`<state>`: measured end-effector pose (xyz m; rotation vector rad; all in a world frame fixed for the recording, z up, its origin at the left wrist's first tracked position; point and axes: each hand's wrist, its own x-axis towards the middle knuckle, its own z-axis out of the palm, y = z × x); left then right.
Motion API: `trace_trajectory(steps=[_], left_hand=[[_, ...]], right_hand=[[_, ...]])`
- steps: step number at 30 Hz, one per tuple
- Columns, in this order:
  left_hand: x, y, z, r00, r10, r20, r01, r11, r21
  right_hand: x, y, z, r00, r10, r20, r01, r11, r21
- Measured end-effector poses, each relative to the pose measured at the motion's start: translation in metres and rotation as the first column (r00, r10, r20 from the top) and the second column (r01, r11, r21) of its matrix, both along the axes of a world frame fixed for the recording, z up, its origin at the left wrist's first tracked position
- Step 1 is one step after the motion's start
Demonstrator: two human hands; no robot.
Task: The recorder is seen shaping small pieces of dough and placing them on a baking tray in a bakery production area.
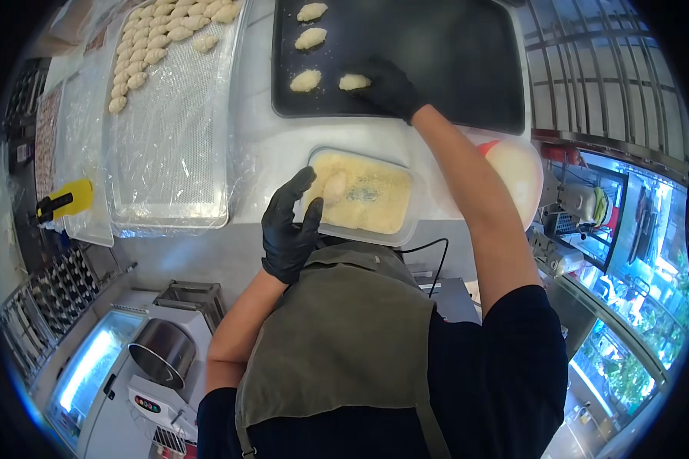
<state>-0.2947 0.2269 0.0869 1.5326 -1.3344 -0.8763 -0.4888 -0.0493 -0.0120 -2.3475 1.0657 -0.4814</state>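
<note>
My left hand (287, 229), black-gloved, has its fingers apart at the left side of a clear plastic container (409, 210) of pale yellow crumbs (375, 214), beside a dough piece (335, 185) lying in them. My right hand (386, 88), also gloved, is reached out over a black baking tray (467, 61), fingers closed on a small crumb-coated dough piece (354, 81) at its surface. Three similar coated pieces (311, 38) lie along the tray's left part.
A perforated tray (168, 153) with plastic film and several shaped dough pieces (157, 30) is at upper left, beside a yellow scraper (73, 197). A round white item (513, 180) sits right of the container. A machine with a steel bowl (161, 352) stands lower left, metal racks (589, 61) at right.
</note>
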Motion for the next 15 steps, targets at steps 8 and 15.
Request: trace_trajectory(steps=[8,15], left_hand=[[0.002,0.018,0.000,0.997,0.026,0.072,-0.023,0.999,-0.043],[0.030,0.005,0.013,0.985,0.156,-0.070,-0.162,0.983,-0.084]], right_hand=[[0.000,-0.013,0.013,0.988,0.156,0.003,-0.156,0.987,0.030],[-0.006,0.079,0.100,0.871,-0.164,0.463,0.211,0.976,-0.051]])
